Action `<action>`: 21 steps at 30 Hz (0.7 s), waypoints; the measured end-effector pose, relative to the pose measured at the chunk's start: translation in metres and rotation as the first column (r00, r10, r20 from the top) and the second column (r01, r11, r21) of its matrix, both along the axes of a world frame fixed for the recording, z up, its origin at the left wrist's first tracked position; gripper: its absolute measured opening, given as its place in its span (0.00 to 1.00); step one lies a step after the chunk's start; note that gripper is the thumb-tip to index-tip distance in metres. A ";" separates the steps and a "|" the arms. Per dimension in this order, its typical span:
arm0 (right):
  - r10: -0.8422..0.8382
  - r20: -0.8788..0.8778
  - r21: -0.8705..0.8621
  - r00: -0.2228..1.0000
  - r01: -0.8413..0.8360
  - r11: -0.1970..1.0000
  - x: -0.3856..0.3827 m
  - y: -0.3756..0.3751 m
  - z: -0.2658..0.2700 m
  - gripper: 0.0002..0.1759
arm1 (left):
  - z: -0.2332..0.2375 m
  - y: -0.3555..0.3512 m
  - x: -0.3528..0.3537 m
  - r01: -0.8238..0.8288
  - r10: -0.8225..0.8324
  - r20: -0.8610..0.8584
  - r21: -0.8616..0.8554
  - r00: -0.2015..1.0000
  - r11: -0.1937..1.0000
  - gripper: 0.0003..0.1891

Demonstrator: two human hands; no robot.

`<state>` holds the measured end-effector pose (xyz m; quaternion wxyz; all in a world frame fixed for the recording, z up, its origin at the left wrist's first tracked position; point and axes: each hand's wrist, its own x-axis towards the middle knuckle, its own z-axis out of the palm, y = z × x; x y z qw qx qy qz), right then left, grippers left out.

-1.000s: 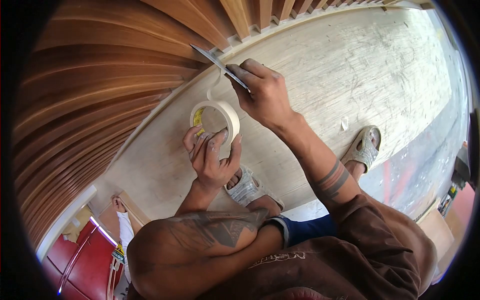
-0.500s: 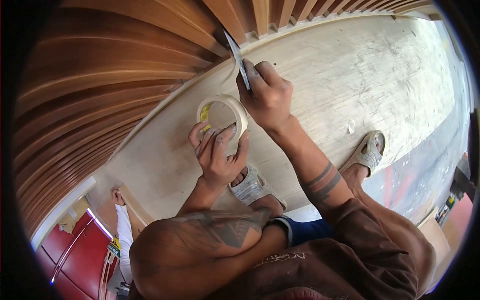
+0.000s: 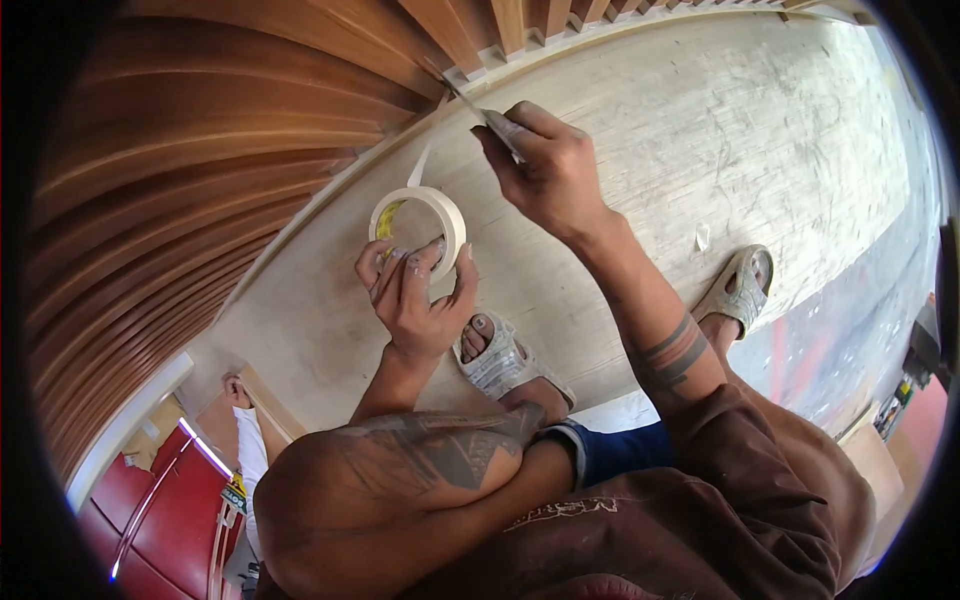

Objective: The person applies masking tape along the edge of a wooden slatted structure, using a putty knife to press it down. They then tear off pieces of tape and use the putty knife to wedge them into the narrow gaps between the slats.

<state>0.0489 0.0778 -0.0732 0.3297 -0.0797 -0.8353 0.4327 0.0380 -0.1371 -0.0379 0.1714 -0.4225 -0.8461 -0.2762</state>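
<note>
My left hand [image 3: 415,295] grips a roll of masking tape [image 3: 452,222] by its lower rim, fingers through the ring. A short loose strip of tape [image 3: 420,166] sticks up from the top of the roll. In my right hand [image 3: 548,170] is a thin flat metal blade [image 3: 466,102], like a putty knife, pinched between thumb and fingers. Its far end points at the lower edge of the wooden slats [image 3: 445,35], where they meet the pale board [image 3: 640,180]. My two hands are apart, the right one farther up the board.
Brown slats curve along the top and left. My sandalled feet rest on the board, one sandal [image 3: 500,365] below the roll, the other [image 3: 742,292] to the right. A small pale scrap [image 3: 702,237] lies between. Another person's hand [image 3: 236,391] and white sleeve show at lower left.
The tape roll and my left hand have shifted slightly left and down, and the loose strip now stands clear of the blade. My right hand has moved a little right, tilting the blade.
</note>
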 end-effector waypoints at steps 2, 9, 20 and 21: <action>0.004 0.011 0.030 1.000 -0.004 1.000 0.003 -0.006 0.002 0.10 | -0.003 -0.001 0.000 0.007 -0.007 0.019 0.000 1.000 1.000 0.15; -0.118 0.021 0.029 0.993 0.118 0.993 0.003 -0.002 0.001 0.12 | -0.012 -0.013 0.007 0.013 -0.073 0.389 0.155 0.918 0.988 0.17; 0.085 0.000 0.162 0.996 -0.084 0.983 -0.008 0.043 0.011 0.10 | -0.003 0.022 0.016 0.168 -0.262 0.359 0.272 0.896 0.947 0.17; 0.093 -0.009 0.156 0.996 -0.090 0.984 -0.010 0.044 0.011 0.09 | -0.002 0.027 0.017 0.172 -0.280 0.373 0.297 0.884 0.939 0.17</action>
